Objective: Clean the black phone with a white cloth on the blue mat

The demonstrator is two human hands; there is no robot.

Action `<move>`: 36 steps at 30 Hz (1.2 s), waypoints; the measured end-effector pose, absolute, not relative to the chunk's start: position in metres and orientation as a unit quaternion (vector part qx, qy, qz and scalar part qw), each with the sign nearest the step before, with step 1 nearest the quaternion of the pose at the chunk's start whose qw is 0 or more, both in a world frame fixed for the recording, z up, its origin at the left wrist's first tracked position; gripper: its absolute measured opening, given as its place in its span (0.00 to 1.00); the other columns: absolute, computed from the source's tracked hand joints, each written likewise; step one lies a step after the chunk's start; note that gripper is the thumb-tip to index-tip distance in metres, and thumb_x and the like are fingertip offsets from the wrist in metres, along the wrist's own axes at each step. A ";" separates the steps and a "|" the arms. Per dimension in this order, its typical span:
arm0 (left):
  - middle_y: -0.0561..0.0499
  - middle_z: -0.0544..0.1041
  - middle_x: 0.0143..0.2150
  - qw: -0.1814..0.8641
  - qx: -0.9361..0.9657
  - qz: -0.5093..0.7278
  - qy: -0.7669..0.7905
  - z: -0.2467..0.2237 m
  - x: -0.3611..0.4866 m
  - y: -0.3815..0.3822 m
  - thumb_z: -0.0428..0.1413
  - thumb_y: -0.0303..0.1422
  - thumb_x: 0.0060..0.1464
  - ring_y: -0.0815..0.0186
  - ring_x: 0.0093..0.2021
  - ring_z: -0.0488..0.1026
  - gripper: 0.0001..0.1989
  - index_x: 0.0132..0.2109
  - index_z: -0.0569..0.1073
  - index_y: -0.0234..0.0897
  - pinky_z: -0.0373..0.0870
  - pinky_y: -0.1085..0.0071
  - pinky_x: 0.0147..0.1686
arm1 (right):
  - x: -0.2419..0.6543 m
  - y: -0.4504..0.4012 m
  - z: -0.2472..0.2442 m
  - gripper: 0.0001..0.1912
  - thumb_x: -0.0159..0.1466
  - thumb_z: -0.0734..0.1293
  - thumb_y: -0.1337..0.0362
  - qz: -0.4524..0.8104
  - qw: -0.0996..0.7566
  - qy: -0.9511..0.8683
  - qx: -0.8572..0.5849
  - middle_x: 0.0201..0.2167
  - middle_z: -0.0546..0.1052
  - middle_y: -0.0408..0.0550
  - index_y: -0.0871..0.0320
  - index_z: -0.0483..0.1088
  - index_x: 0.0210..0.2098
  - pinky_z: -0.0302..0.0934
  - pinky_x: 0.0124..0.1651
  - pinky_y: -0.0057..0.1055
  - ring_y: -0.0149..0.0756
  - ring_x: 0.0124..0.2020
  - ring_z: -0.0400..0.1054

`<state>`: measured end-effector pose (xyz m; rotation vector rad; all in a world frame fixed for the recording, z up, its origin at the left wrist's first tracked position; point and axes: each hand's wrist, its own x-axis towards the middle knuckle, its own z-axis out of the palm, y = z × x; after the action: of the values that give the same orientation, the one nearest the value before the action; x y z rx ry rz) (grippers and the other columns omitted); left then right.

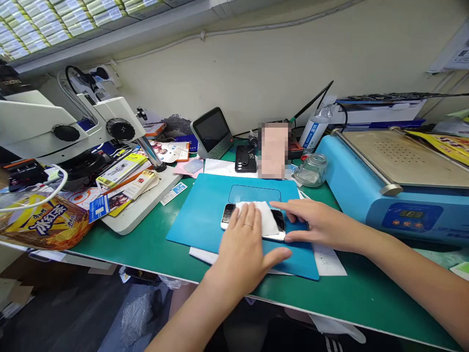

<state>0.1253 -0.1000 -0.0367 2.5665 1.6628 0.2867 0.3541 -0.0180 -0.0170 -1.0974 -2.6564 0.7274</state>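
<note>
A smartphone [228, 215] with a white edge and dark screen lies face up on the blue mat [198, 215]. A white wipe [269, 221] covers its middle. My left hand [244, 249] lies flat on the wipe, fingers stretched out and thumb spread to the side. At the phone's right end is my right hand [311, 222], its index finger along the upper edge and its thumb at the lower corner, bracing the phone between them. Just behind the phone, a clear rounded panel with a thin dark outline [255, 192] rests on the mat.
A microscope stand [124, 127] and a bottle of brown drink [47, 220] are at left. Behind the mat stand a small display [212, 129], a black phone case [245, 159], a glass jar [311, 171] and a plastic bottle [317, 128]. A blue heating-plate machine [366, 195] occupies the right.
</note>
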 end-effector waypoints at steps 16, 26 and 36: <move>0.40 0.48 0.76 0.073 0.855 0.063 0.510 -0.033 0.068 -0.127 0.39 0.56 0.71 0.52 0.77 0.46 0.41 0.75 0.50 0.30 0.47 0.47 0.73 | 0.356 -0.016 -0.018 0.41 0.62 0.68 0.37 0.254 0.076 -0.888 -0.377 0.38 0.76 0.48 0.49 0.63 0.69 0.63 0.44 0.43 0.46 0.38 0.70; 0.36 0.53 0.76 0.092 0.863 0.106 0.485 -0.027 0.150 -0.104 0.38 0.61 0.68 0.49 0.76 0.46 0.46 0.74 0.55 0.25 0.46 0.50 0.74 | 0.356 -0.020 -0.018 0.45 0.63 0.68 0.39 0.255 0.108 -0.882 -0.382 0.37 0.76 0.47 0.47 0.54 0.73 0.65 0.43 0.43 0.45 0.38 0.71; 0.46 0.47 0.77 0.097 0.868 0.070 0.482 -0.032 0.084 -0.143 0.40 0.56 0.71 0.56 0.77 0.46 0.38 0.76 0.50 0.36 0.46 0.49 0.74 | 0.356 -0.019 -0.018 0.46 0.61 0.69 0.37 0.259 0.089 -0.877 -0.395 0.38 0.76 0.46 0.45 0.54 0.73 0.64 0.41 0.41 0.44 0.37 0.70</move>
<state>0.0837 -0.1431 -0.0318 2.5709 1.4261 0.2087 0.3556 -0.0187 -0.0180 -1.1765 -2.6087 0.7704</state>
